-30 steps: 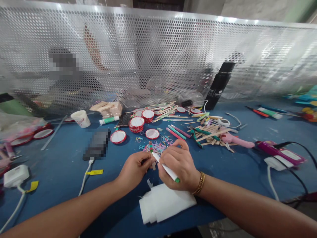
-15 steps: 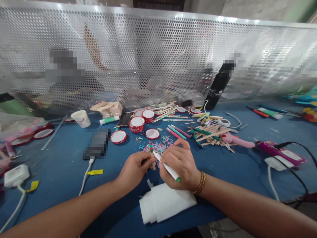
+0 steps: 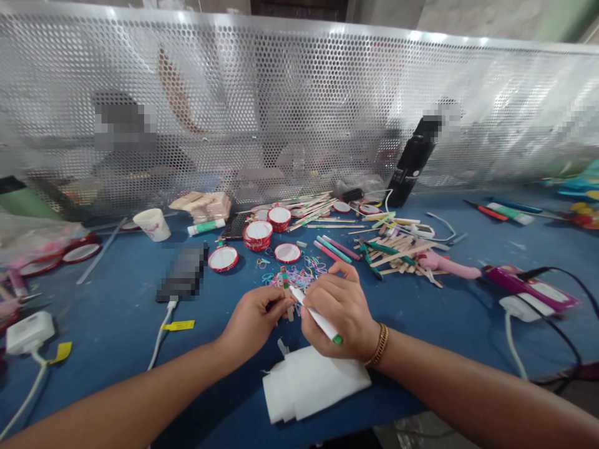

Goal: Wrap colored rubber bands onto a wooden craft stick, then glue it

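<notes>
My left hand [image 3: 255, 318] pinches a wooden craft stick [image 3: 284, 280] held upright, with red and green bands coloured near its top. In my right hand [image 3: 339, 308] is a white marker [image 3: 321, 324] with a green end, its tip at or very near the stick's edge. My fingers hide part of the stick. Just behind both hands lies a heap of small coloured rubber bands [image 3: 299, 274]. Below my right wrist rests a folded white cloth or tissue [image 3: 318, 383].
Round red-rimmed pieces [image 3: 258, 231] stand stacked behind the hands. To the right are piled craft sticks [image 3: 397, 252], a pink glue gun [image 3: 449, 265] and a black bottle [image 3: 414, 165]. A phone [image 3: 185, 271] with a cable and a paper cup [image 3: 152, 225] are left. A perforated metal screen [image 3: 304, 81] closes the back.
Almost nothing differs. Both hands keep their hold on the stick and the marker in the same place; the view has shifted very slightly.
</notes>
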`<act>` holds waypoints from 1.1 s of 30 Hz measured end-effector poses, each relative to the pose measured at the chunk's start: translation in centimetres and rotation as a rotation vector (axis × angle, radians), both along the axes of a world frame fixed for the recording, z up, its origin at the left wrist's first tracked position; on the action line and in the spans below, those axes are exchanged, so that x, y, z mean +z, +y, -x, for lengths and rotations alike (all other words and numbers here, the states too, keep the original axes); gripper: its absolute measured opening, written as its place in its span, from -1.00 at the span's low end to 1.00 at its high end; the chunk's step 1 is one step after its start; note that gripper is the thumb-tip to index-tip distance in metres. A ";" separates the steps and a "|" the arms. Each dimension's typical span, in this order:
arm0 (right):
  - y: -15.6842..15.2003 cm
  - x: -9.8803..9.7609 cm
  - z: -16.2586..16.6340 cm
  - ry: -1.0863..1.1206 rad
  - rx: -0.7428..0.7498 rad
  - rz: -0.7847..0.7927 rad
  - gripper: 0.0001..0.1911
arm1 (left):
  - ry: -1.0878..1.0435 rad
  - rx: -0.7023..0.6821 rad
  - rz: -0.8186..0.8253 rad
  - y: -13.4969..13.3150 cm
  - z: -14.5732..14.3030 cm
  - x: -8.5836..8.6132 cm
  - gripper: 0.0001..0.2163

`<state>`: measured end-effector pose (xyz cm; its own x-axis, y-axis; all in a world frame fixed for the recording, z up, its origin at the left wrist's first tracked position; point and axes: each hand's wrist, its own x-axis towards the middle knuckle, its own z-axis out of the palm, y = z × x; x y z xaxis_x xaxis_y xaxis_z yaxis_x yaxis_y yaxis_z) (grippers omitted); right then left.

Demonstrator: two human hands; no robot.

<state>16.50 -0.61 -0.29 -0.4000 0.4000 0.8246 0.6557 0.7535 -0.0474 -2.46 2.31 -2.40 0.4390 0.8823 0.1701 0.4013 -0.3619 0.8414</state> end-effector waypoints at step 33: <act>-0.1 0.0 0.1 -0.008 0.010 -0.019 -0.88 | 0.005 0.004 -0.022 0.1 0.0 -0.4 -0.71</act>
<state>16.40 -0.67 -0.26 -0.4103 0.3806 0.8287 0.6485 0.7607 -0.0283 -2.50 2.45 -2.76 0.4367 0.8800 0.1868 0.4071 -0.3785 0.8313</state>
